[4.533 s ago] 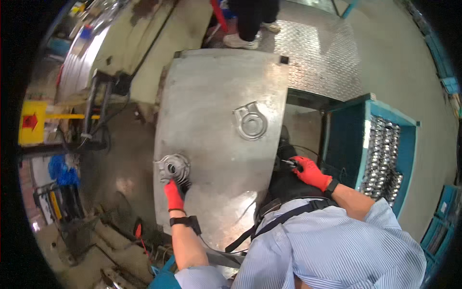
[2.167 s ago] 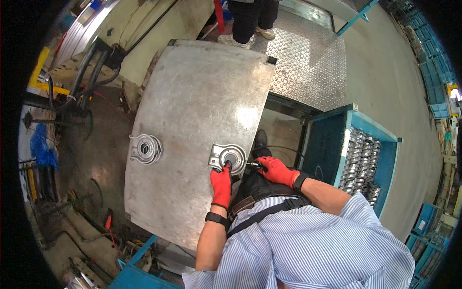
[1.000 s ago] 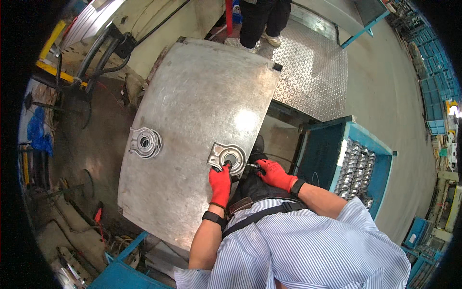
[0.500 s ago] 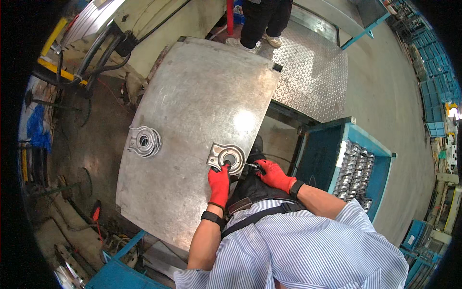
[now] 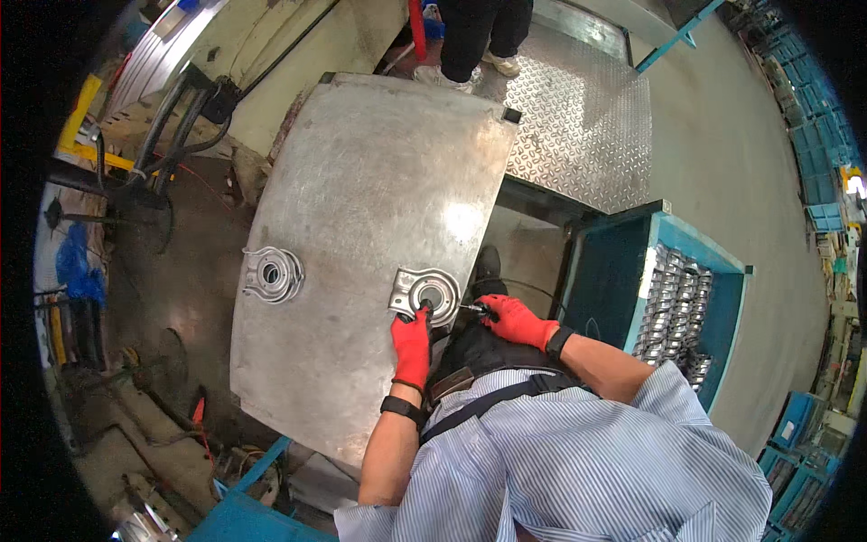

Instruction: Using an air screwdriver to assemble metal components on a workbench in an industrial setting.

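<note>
A stamped metal bracket (image 5: 404,287) with a round ring and a centre hole lies at the right edge of the metal table. My left hand (image 5: 412,350), in a red glove with dark fingertips, grips its near rim, with fingers at the hole. In a matching glove, my right hand (image 5: 513,320) is closed round the dark handle of a small tool (image 5: 472,308). The tool's thin metal shaft points left and meets the bracket's right rim. Its exact kind cannot be made out. Farther left, several similar brackets (image 5: 273,275) lie stacked on the table.
The bare metal tabletop (image 5: 361,172) stretches away from me. On the right stands a blue bin (image 5: 713,242) holding rows of metal parts (image 5: 670,303). A person (image 5: 470,36) stands beyond the far table edge, next to a diamond-plate platform (image 5: 587,117). Cables and a yellow frame (image 5: 108,154) are at left.
The view has shifted slightly, and the person at the far edge appears a little farther left. Both hands keep their hold, with the tool still against the bracket's rim.
</note>
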The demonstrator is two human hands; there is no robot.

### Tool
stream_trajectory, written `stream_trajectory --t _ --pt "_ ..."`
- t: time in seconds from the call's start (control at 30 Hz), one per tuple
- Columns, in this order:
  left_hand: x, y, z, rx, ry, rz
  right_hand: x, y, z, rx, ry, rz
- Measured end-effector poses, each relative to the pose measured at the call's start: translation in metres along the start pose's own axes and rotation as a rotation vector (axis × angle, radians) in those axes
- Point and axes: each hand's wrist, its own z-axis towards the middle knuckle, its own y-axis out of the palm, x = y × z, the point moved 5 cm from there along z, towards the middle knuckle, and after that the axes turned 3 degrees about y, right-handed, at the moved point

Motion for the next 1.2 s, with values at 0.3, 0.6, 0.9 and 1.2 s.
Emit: stream_trajectory --t 0.3,0.6,0.9,1.2 --pt "0.031 -0.011 -0.015 -0.016 -0.045 -0.122 -0.019 -0.036 -0.008 0.258 0.051 0.118" --pt "0.048 -0.13 -0.008 0.222 0.143 0.544 0.003 -0.041 -0.029 0.251 0.156 0.15" --pt "0.128 -0.228 0.054 0.356 0.119 -0.045 0.019 -0.045 -0.045 0.311 0.259 0.148" --pt "0.139 -0.236 0.107 0.32 0.087 0.383 0.006 -0.047 -0.054 0.351 0.261 0.12"
